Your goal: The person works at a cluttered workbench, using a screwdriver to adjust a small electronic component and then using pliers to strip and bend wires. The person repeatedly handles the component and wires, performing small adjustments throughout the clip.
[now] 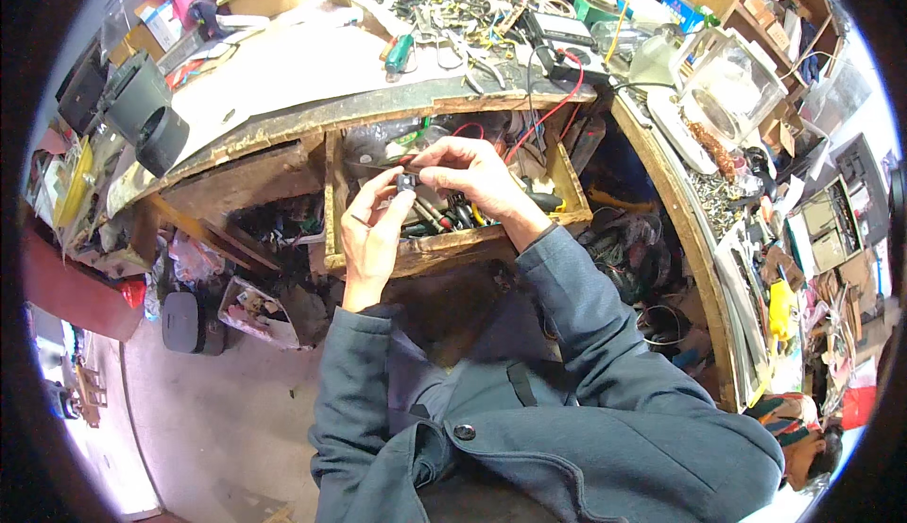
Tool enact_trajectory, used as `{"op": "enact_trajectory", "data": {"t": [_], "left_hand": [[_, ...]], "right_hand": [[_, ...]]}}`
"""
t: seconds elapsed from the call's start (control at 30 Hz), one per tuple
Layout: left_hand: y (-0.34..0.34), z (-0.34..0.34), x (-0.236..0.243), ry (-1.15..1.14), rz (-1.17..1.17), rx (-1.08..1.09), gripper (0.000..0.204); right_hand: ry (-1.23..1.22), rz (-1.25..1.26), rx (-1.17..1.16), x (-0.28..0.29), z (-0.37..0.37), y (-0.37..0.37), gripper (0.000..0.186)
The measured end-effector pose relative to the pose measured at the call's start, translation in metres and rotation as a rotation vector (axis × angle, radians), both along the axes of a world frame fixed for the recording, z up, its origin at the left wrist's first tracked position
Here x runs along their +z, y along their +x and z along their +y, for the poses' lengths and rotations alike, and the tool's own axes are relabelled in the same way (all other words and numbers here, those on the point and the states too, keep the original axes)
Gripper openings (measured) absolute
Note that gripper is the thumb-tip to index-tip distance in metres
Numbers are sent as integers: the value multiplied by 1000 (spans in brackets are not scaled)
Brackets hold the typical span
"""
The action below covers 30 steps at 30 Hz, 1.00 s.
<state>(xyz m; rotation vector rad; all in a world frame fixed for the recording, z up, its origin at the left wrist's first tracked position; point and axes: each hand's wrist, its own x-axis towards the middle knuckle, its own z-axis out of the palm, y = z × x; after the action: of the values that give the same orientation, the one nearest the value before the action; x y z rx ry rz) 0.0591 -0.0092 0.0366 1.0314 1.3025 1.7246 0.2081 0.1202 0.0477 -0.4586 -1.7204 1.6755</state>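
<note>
My left hand [374,235] pinches a small dark, blocky part [406,182] between thumb and fingertips; its exact kind is too small to make out. Close beside it, my right hand [472,175] has its thumb and fingers bent together at the part's upper right. Whether those fingers grip the part or something thin is hidden. Both hands hover over an open wooden drawer [453,243] that holds pliers-like tools with coloured handles, clear plastic bags and a red wire.
Behind the drawer runs a worn workbench [293,74]. On it lie a green-handled screwdriver [399,54], pliers [484,71], many small metal parts and a meter with a red lead [578,74]. A grey cylindrical device [162,136] stands at left; a cluttered side bench [694,211] curves along the right.
</note>
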Motion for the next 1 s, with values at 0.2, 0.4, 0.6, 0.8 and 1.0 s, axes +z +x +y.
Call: {"op": "enact_trajectory", "data": {"t": [0.2,0.4,0.6,0.8,1.0], "left_hand": [[-1,8,-10,39,-57,29,33],[-1,14,-16,86,-65,33,31],[-3,11,-9,68,-108,-19,33],[-6,19,-18,107,14,28,33],[-6,19,-16,97,-17,26,32]], "right_hand": [[119,-74,-182,-1,5,-1,12],[1073,-425,-1003,41,66,-1,32],[1421,-961,-947,54,127,0,38],[1584,-788,-899,40,152,0,21],[1553,-923,-653,51,165,24,27]]}}
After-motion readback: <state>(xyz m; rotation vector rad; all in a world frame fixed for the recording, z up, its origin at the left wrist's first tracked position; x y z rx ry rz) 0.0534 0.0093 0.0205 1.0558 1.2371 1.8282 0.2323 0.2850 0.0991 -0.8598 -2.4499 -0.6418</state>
